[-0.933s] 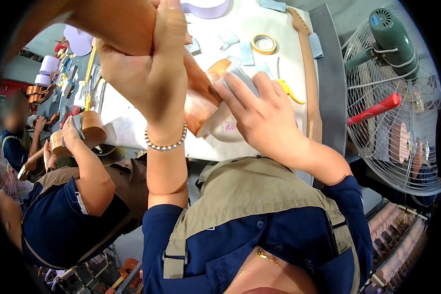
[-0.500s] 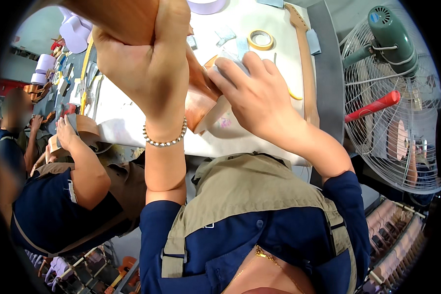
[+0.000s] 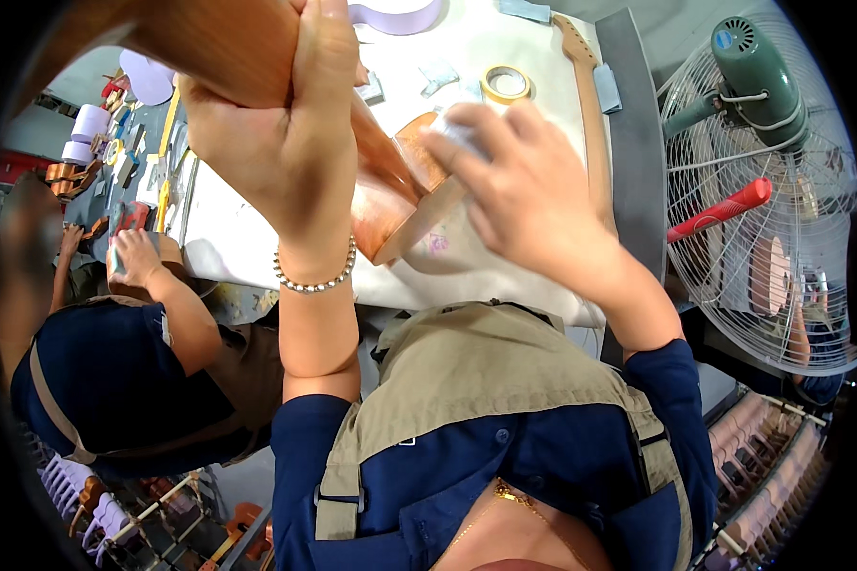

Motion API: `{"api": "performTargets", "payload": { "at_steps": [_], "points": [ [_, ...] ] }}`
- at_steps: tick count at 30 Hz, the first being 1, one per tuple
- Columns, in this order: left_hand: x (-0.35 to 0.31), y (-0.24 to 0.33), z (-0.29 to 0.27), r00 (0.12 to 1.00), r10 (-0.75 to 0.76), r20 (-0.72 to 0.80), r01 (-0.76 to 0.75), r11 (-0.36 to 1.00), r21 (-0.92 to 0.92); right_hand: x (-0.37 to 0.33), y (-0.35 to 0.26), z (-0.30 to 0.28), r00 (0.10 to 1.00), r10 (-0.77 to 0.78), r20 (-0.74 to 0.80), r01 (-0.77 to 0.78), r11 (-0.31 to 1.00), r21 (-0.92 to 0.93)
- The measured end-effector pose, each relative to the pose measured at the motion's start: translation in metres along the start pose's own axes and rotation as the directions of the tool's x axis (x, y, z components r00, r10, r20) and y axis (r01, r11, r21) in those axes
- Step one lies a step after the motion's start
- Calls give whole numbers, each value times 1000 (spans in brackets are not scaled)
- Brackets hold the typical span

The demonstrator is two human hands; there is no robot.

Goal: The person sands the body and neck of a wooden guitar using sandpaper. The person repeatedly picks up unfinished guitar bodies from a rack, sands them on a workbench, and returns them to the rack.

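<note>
My left hand (image 3: pixel 276 157) is wrapped around a brown wooden guitar body (image 3: pixel 383 195), raised and tilted above the white-covered bench. Part of the wood runs out of view at the upper left, close to the camera. Beside its lower right edge is my right hand (image 3: pixel 538 181), somewhat blurred. Its fingers pinch a piece of grey-blue sandpaper (image 3: pixel 468 131), mostly covered by them, near the cut-in edge of the wood. Whether the paper touches the wood I cannot tell.
On the bench (image 3: pixel 257 243) lie a roll of yellow tape (image 3: pixel 506 83), a guitar neck (image 3: pixel 592 133) and several grey-blue paper pieces (image 3: pixel 608 88). A large caged fan (image 3: pixel 762 209) stands at right. A co-worker's hand (image 3: pixel 137 257) works at left. Racks (image 3: pixel 767 466) stand lower right.
My right hand has shifted slightly right and away from the wood's edge, baring more of it. The guitar body has tilted a little in my left hand. The co-worker at left has leaned forward.
</note>
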State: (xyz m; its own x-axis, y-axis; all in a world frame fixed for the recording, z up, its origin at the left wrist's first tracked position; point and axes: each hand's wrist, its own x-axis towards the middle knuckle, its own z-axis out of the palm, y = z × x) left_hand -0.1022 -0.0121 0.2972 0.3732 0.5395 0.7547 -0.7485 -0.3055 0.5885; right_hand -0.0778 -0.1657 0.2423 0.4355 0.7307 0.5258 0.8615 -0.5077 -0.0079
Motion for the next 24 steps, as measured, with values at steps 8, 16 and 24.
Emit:
{"api": "performTargets", "payload": {
  "at_steps": [8,16,24],
  "points": [
    [-2,2,5,1000,-12,-19,11,1000,-9,14,-19,19,1000,-22,0,21,997,-74],
    [1,-4,7,1000,13,16,-12,999,-34,17,-17,18,998,-27,64,38,984,-172],
    [-2,-2,12,1000,-12,2,12,999,-47,19,-13,27,997,-66,26,70,974,-214]
  ]
}}
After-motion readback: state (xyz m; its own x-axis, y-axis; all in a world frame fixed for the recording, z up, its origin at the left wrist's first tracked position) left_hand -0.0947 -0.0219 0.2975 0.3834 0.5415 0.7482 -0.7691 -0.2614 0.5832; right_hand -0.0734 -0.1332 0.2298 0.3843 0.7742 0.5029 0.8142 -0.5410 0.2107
